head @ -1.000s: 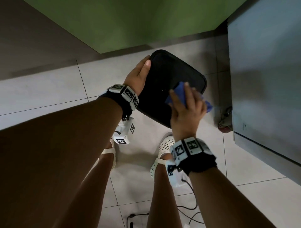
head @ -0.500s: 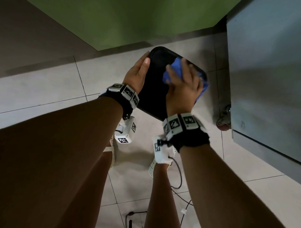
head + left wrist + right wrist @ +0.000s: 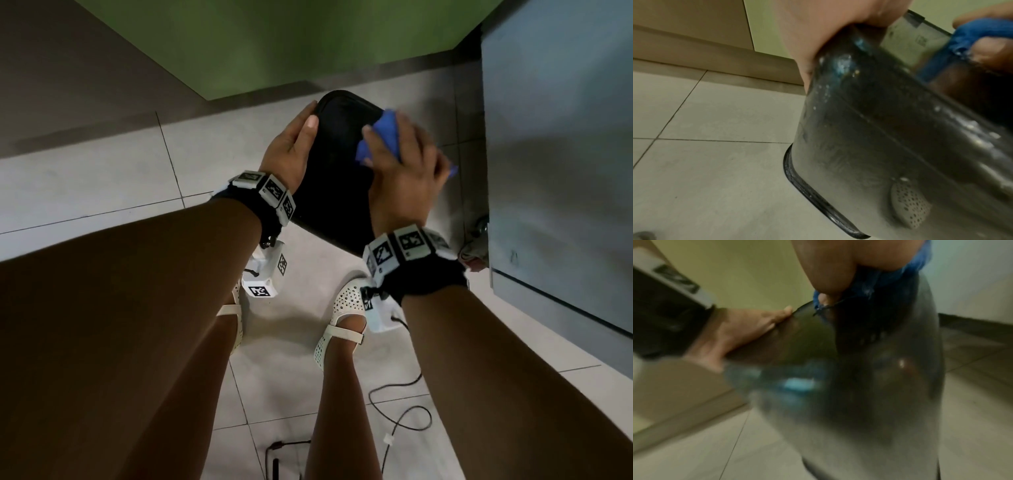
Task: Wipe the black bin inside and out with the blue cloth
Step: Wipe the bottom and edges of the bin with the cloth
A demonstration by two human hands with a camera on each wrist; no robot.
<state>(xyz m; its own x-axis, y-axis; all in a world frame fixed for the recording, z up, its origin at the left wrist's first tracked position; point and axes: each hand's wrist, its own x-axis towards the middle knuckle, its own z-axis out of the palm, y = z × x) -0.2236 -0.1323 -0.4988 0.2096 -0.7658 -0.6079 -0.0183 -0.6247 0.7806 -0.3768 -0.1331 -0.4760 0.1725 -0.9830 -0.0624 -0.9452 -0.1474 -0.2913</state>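
I've got the black bin [image 3: 337,178] turned upside down on the floor [image 3: 102,178], tilted a bit, its base facing up at me and its rim down near the tiles. My left hand [image 3: 291,150] lies flat along the bin's left side – fingers straight, thumb laid on the edge of the base, steadying it rather than wrapping round it. In the left wrist view the palm presses against the upper corner of the bin, and the bin wall shows wet specks and streaks.

My right hand [image 3: 407,168] is on the far right part of the base, fingers curled round the bunched blue cloth [image 3: 383,140], pushing it onto the plastic. Cloth pokes out above my fingers and at the right side of the hand. Right wrist view is v. blurred, but I can see blue fabric under my palm, against the dark bin.

Other stuff: green wall panel [image 3: 274,44] behind the bin, brown skirting along the left, a grey cabinet [image 3: 561,137] close on the right w/ a small castor wheel [image 3: 476,250] at its bottom corner. My feet in white perforated shoes [image 3: 346,325] stand just behind the bin – a thin black cable [image 3: 404,407] loops over the tiles beside my right foot. Both wrists carry black bands w/ white marker blocks.
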